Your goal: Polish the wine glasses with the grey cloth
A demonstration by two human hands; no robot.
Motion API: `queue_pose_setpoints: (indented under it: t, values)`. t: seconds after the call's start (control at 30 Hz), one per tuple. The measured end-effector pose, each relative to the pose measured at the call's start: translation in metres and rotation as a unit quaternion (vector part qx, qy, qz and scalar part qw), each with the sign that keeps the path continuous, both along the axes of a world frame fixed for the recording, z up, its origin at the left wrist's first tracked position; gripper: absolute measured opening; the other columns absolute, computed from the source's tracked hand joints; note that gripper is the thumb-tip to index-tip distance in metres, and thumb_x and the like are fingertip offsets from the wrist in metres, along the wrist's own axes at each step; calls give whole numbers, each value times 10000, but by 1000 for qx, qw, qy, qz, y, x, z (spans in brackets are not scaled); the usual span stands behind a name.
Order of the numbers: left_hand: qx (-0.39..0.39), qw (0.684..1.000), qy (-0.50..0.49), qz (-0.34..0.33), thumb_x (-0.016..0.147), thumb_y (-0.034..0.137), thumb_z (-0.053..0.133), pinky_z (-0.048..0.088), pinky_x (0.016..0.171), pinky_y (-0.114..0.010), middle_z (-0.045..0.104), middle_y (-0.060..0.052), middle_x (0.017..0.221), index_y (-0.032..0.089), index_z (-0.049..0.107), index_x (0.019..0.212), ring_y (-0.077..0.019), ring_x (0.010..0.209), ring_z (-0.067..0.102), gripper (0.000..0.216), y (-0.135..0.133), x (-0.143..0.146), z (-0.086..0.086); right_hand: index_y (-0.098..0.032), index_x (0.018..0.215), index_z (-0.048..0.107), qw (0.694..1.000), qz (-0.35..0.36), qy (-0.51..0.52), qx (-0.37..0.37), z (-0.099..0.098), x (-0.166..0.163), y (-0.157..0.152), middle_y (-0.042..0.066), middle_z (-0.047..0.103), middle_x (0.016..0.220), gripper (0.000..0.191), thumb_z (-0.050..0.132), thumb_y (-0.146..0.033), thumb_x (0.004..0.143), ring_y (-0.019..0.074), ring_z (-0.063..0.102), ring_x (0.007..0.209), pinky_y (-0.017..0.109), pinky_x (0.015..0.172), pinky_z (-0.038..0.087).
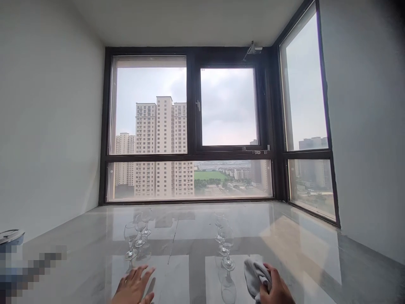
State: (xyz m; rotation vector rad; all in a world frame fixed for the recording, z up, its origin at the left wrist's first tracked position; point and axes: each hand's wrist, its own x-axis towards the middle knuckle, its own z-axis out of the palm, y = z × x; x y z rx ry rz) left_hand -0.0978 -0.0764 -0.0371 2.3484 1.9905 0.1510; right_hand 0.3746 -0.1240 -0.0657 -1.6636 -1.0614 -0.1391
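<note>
My left hand (134, 287) is at the bottom edge, fingers spread and holding nothing, just below a row of three clear wine glasses (131, 240) standing on the glossy marble surface (284, 245). My right hand (276, 289) is closed around a crumpled grey cloth (255, 276). Right beside the cloth stands a second row of clear wine glasses (227, 249), the nearest one a short way left of my right hand.
A large dark-framed corner window (191, 126) faces me, with tower blocks outside. White walls close in on both sides. A blue and white container (11, 238) sits at the left edge, above a blurred patch.
</note>
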Motion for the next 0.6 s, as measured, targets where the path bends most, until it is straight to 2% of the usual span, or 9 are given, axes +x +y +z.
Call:
queue_pose_setpoints:
  t: [0.07,0.17,0.2,0.27,0.33,0.4,0.47,0.6]
  values:
    - [-51,991,-14,-119,822,843,466,294,1174,-697,406,-116,1651,443,464,1535,-469,1491,361,817,-1,49,-4,-259,1145,619,1000,-12,-13,-7,-1,-1,0,132,753,1121,420,384,-415,835,323,729,966,385,707,545]
    - [-68,967,-40,-241,808,888,423,225,1181,-760,367,-120,1671,457,413,1558,-502,1484,345,865,1,140,3,-252,1160,616,999,-19,-33,-10,-5,0,0,126,753,1128,419,372,-389,847,307,731,967,371,725,549]
    - [-74,960,-48,-264,819,876,421,195,1187,-769,337,-109,1687,457,371,1579,-501,1499,316,870,2,169,6,-250,1167,615,999,-20,-38,-7,-6,0,1,123,753,1131,419,370,-381,852,301,733,964,366,730,550]
    - [-60,958,-74,-269,838,828,454,155,1199,-759,257,-101,1720,434,340,1600,-494,1526,258,865,4,220,13,-239,1190,610,998,-25,-50,0,-10,1,3,124,752,1142,428,363,-361,863,300,736,964,366,734,547]
    - [-50,960,-95,-259,869,761,477,118,1200,-761,243,-100,1725,414,346,1602,-487,1537,234,822,7,254,18,-228,1209,604,998,-28,-58,9,-13,2,5,129,750,1156,432,362,-343,870,308,735,988,374,751,546]
    - [-44,959,-107,-259,890,719,479,89,1199,-764,297,-102,1707,401,402,1579,-480,1541,225,763,9,270,22,-228,1219,600,998,-29,-61,13,-14,3,6,127,749,1163,429,367,-335,875,307,734,1000,375,764,545]
    - [-37,956,-112,-269,893,715,478,60,1203,-762,349,-103,1683,393,447,1556,-484,1541,220,738,10,269,26,-236,1223,601,998,-27,-62,11,-14,4,6,115,749,1162,424,376,-334,877,296,735,998,363,763,545]
    - [-31,954,-102,-280,876,744,493,32,1217,-749,411,-84,1653,412,480,1532,-488,1546,200,736,6,231,35,-241,1224,603,998,-16,-56,-7,-9,1,1,115,746,1162,429,374,-329,872,294,727,995,358,747,540]
